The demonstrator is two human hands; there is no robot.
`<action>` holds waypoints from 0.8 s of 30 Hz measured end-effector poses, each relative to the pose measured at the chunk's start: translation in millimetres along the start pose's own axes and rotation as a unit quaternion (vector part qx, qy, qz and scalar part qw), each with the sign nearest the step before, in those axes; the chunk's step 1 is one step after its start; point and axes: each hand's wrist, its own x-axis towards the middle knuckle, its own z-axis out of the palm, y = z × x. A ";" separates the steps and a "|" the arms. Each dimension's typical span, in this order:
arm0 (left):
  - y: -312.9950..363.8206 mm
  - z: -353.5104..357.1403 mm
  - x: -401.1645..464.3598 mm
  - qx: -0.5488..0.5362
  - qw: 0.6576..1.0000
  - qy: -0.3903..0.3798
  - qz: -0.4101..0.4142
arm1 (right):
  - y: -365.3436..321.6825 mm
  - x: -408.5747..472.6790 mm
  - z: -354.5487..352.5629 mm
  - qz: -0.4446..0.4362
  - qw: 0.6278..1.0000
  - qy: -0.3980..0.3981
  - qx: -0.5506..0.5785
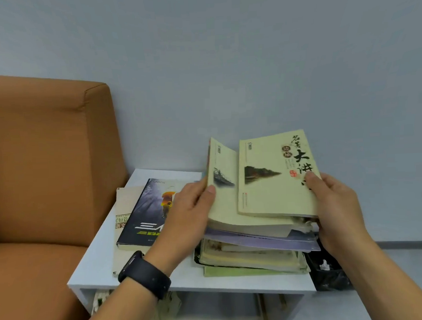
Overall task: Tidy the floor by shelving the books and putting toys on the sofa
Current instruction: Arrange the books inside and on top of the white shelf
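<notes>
Item: pale-yellow soft-cover paperback (276, 178) atop my stack on the white shelf-top surface (98, 261), light and floppy I judge; left hand (190, 209) pinches its lifted flap, right hand (332, 198) grips the edge—support the spine.

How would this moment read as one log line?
left hand: holds leaning cream book | right hand: holds cream book atop stack | dark book: flat on white shelf

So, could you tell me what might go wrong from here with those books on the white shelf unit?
The stack of books is uneven and overhangs the white shelf unit toward the black bin, so it might slide off. The left hand and right hand hold two loose cream books upright, and one could slip.
</notes>
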 end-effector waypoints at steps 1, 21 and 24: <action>-3.1 4.4 -0.9 0.068 0.997 -0.034 0.014 | 2.3 0.4 1.8 -0.011 0.998 -0.014 -0.053; 1.4 6.8 -13.6 -0.059 0.997 0.037 -0.033 | -5.1 0.9 -27.5 0.095 0.986 -0.130 -0.044; 2.5 0.4 -8.2 -0.100 0.987 0.114 -0.059 | -8.0 -7.9 -23.6 0.096 0.986 -0.138 0.025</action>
